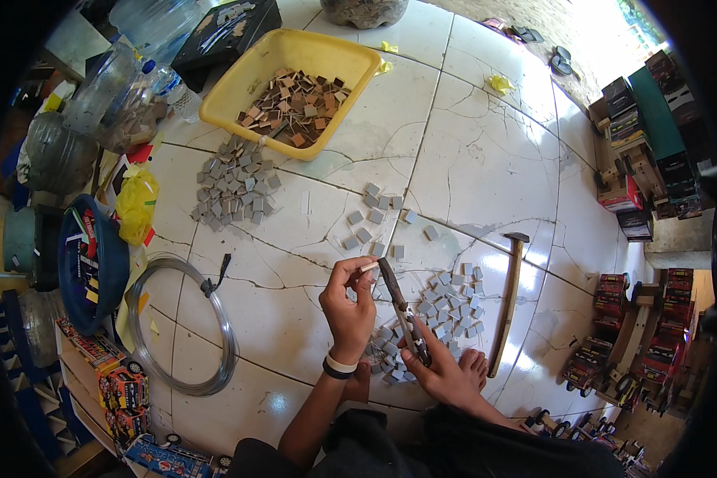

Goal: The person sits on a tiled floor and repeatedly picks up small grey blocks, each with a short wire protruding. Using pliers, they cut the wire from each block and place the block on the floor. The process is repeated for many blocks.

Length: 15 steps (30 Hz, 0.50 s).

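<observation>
Between the fingertips of my left hand [350, 312], closed in a pinch, is a small pale wooden piece [370, 267]. My right hand [444, 373] is wrapped round the lower end of a long, dark, worn hand tool [393, 288], whose exact kind I cannot make out. The tool slants up to the left, its upper end right beside the wooden piece. Below and right of it lies a pile of small grey square pieces [452, 307], partly hidden by my right hand. Several more grey squares [364, 234] are scattered just beyond my left hand.
A hammer [508, 307] lies right of the pile. Left is a coil of clear wire [229, 350]. Farther off stand another grey pile [233, 185] and a yellow basin [212, 102] of brown squares. A blue tub [65, 279] and toy trucks [126, 390] line the left; more trucks [665, 350] right.
</observation>
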Each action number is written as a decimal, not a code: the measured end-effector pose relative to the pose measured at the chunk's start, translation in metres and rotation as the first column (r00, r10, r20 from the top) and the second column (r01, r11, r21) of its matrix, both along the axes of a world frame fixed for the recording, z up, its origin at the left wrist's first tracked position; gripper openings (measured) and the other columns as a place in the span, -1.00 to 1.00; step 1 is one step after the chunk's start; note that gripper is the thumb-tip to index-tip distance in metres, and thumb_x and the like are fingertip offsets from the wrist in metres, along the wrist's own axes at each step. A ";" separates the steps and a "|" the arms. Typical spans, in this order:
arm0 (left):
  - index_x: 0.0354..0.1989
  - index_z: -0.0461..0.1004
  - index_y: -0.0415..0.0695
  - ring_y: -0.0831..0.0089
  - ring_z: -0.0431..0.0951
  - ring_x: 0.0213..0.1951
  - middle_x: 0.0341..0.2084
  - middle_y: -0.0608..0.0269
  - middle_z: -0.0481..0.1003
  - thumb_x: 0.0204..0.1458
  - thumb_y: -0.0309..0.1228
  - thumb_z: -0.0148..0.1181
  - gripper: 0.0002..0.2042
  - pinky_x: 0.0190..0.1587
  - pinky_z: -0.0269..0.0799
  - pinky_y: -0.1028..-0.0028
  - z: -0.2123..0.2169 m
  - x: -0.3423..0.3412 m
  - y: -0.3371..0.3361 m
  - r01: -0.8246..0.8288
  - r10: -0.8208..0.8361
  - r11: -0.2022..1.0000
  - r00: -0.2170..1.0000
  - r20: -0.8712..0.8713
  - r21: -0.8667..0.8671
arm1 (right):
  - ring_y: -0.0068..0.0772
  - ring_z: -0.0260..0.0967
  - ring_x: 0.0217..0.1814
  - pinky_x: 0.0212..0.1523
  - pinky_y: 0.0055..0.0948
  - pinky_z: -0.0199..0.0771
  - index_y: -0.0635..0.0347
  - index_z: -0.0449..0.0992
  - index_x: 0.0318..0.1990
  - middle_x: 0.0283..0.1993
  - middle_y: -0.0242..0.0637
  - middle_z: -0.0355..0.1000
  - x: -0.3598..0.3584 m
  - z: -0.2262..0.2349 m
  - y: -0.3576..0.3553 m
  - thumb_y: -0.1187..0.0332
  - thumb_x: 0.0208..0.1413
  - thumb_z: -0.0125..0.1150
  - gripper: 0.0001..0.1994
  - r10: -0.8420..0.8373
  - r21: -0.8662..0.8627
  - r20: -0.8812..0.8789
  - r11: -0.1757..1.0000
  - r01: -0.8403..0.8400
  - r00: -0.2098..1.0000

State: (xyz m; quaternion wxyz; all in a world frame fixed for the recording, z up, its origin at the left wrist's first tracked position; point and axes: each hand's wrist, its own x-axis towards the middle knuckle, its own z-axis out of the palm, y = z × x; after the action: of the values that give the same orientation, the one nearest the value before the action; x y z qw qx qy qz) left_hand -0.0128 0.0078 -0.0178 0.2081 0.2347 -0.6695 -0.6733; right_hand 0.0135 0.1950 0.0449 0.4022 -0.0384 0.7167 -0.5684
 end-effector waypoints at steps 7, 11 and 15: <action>-0.03 0.61 -0.32 0.51 0.68 -0.13 -0.12 0.13 0.71 0.28 -0.61 0.27 -0.86 -0.03 0.59 0.48 -0.003 0.001 -0.003 0.006 -0.003 0.999 0.999 -0.051 0.042 | -0.51 0.28 -0.01 0.07 -0.47 0.40 0.09 0.02 0.65 -0.01 -0.33 0.41 -0.008 0.015 0.000 0.43 0.44 0.23 -0.27 -0.064 0.013 0.248 0.998 0.063 0.967; -0.04 0.67 -0.35 0.54 0.69 -0.12 -0.15 0.14 0.73 0.29 -0.59 0.29 -0.85 -0.01 0.60 0.52 0.000 0.003 0.006 -0.099 0.121 0.963 0.990 -0.074 0.251 | -0.33 0.34 -0.10 -0.04 -0.30 0.43 -0.05 0.03 0.67 -0.07 -0.21 0.39 -0.008 0.010 -0.006 0.56 0.36 0.18 -0.22 0.066 0.071 -0.128 0.996 -0.057 0.990; -0.06 0.69 -0.37 0.55 0.71 -0.17 -0.23 0.17 0.74 0.30 -0.59 0.29 -0.86 -0.06 0.61 0.55 0.002 0.006 0.008 -0.178 0.178 0.984 0.984 -0.010 0.020 | 0.09 0.37 -0.19 -0.14 0.00 0.42 -0.11 0.06 0.66 -0.15 0.02 0.31 -0.011 -0.002 -0.010 0.72 0.14 0.11 -0.09 0.389 0.512 -0.522 0.855 -0.086 0.759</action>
State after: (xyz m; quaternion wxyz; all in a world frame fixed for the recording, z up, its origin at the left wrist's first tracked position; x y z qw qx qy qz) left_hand -0.0065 0.0153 -0.0153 0.2693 0.2915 -0.6382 -0.6598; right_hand 0.0029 0.1849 0.0428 0.2180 -0.2167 0.9088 -0.2820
